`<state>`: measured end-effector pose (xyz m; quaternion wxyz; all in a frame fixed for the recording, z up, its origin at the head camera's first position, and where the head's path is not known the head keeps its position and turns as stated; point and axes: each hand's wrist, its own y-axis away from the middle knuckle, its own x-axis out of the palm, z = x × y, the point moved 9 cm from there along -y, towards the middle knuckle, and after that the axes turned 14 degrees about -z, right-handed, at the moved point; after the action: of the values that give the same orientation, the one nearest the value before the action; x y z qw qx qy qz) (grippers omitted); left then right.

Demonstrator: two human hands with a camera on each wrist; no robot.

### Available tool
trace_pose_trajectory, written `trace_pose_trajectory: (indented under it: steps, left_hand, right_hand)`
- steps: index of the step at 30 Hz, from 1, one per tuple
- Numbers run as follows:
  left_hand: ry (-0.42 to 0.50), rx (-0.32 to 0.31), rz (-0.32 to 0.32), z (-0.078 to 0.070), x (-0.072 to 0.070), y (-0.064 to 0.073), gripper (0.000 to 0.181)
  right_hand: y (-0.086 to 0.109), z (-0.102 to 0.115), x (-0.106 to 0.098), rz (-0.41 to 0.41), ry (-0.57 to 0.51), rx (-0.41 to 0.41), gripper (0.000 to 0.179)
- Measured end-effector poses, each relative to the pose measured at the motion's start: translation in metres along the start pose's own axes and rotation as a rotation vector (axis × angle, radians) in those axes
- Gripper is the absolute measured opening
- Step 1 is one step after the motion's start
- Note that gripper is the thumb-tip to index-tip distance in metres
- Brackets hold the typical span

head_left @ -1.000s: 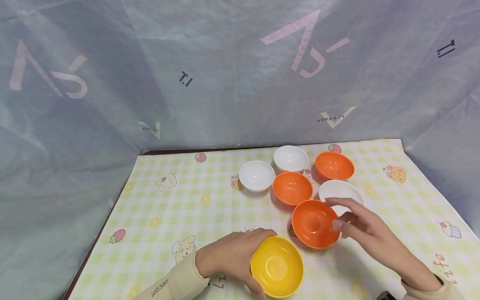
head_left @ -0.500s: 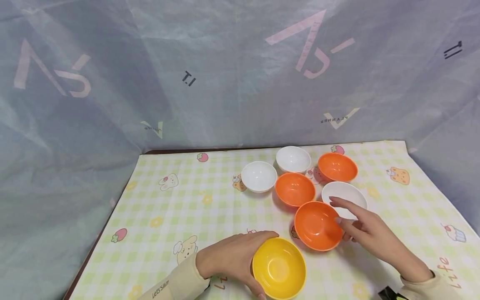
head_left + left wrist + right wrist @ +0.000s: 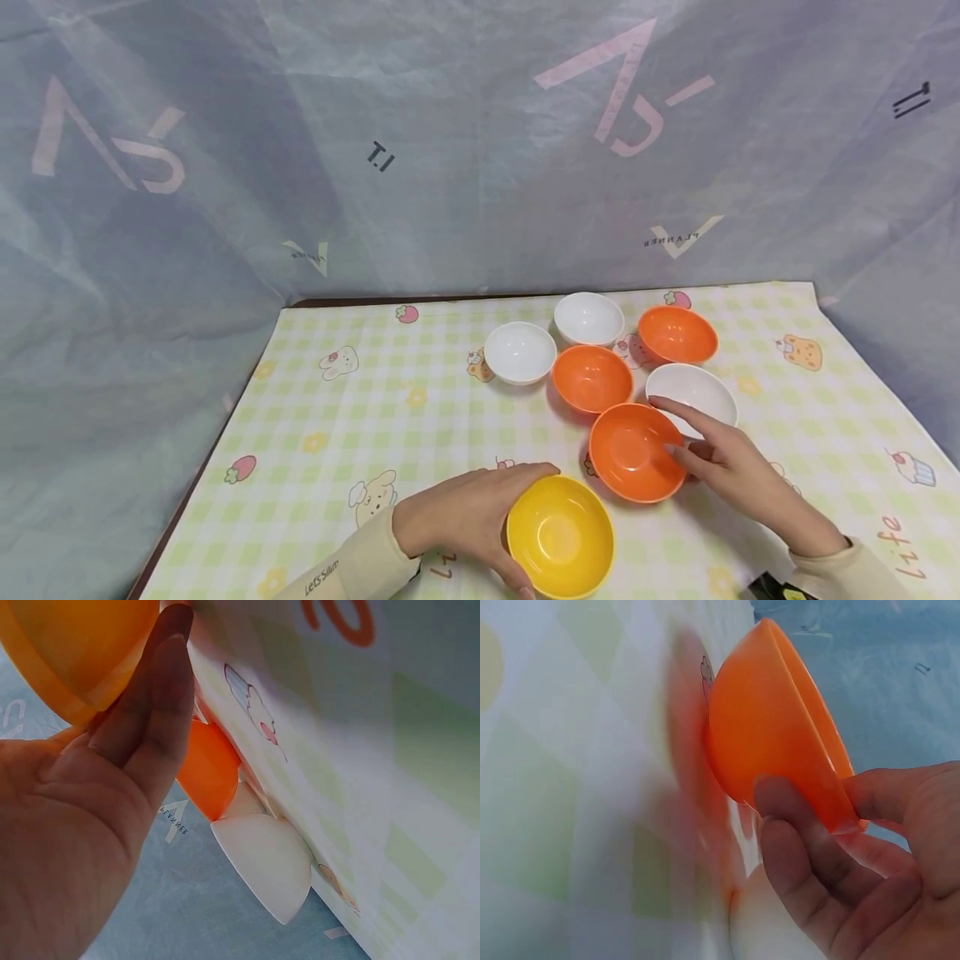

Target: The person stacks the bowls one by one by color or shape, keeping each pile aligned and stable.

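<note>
My left hand (image 3: pixel 474 515) curls round the left side of a yellow bowl (image 3: pixel 561 537) at the table's front, thumb near and fingers on the far side. In the left wrist view, fingers lie along the outside of that yellow bowl (image 3: pixel 67 645). My right hand (image 3: pixel 738 475) pinches the right edge of the nearest orange bowl (image 3: pixel 633 458). The right wrist view shows the thumb over the rim of this orange bowl (image 3: pixel 769 724), with fingertips beneath against its outer wall. Just behind it, a white bowl (image 3: pixel 693 387) is partly covered by my right index finger.
Beyond the held bowls stand a middle orange bowl (image 3: pixel 592 379), a left white bowl (image 3: pixel 520 354), a back white bowl (image 3: pixel 588 318) and a back right orange bowl (image 3: pixel 677 335). They sit close together on a checked tablecloth (image 3: pixel 360 450). A grey curtain (image 3: pixel 450 167) hangs behind.
My right hand has shifted slightly at the orange bowl's right edge, its thumb now over the rim. The left hand stays on the yellow bowl. The whole view has drifted a little.
</note>
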<state>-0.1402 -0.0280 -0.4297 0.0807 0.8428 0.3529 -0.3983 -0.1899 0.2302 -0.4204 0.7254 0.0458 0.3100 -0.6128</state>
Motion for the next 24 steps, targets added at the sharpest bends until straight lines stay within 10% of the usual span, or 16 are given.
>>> trace_pose_trajectory:
  steps: [24]
  left_hand:
    - [0.010,-0.014,0.018,0.002,0.003,0.001,0.114]
  right_hand:
    - [0.003,0.011,0.004,-0.050,0.029,-0.031,0.059]
